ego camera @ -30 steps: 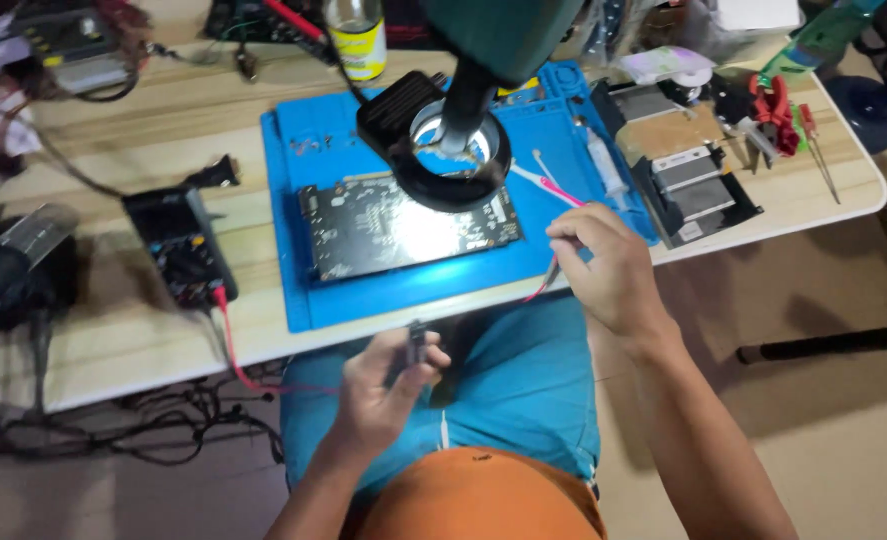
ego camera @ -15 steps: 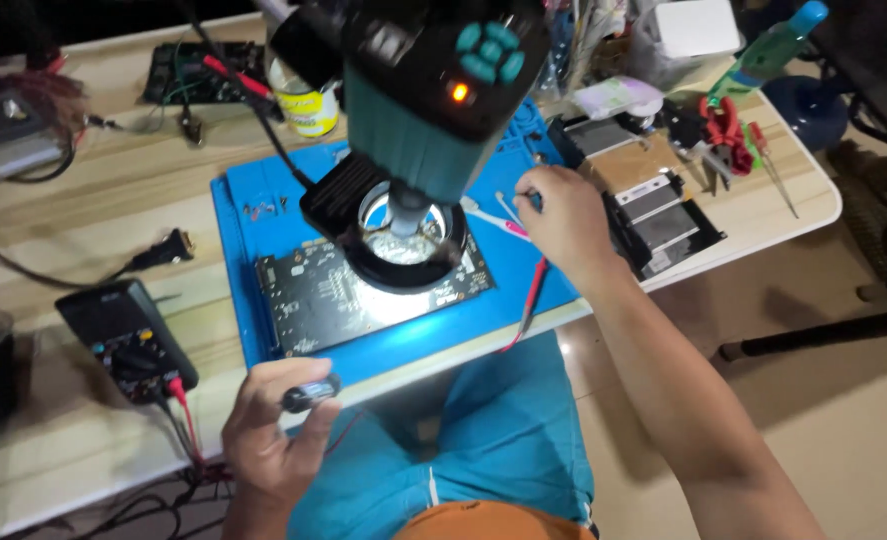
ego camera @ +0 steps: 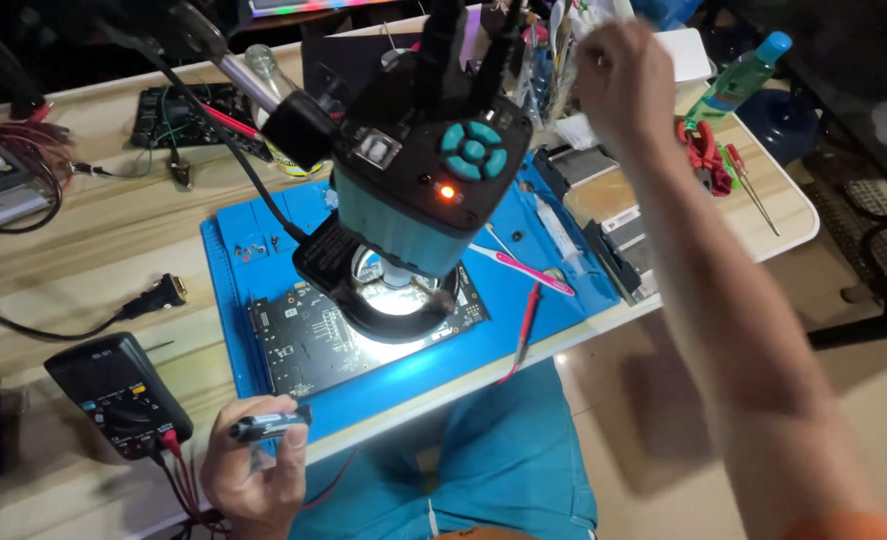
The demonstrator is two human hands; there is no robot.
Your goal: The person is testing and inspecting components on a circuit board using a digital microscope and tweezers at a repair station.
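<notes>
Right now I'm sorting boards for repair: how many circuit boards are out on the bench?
2: one dark circuit board on the blue mat under the microscope, another board at the bench's far left. More may be hidden.

Both forearms bare — no sleeves, watch or rings seen. Left hand and right hand ungloved. Blue shorts worn; orange shirt hem glimpsed at bottom edge.
</notes>
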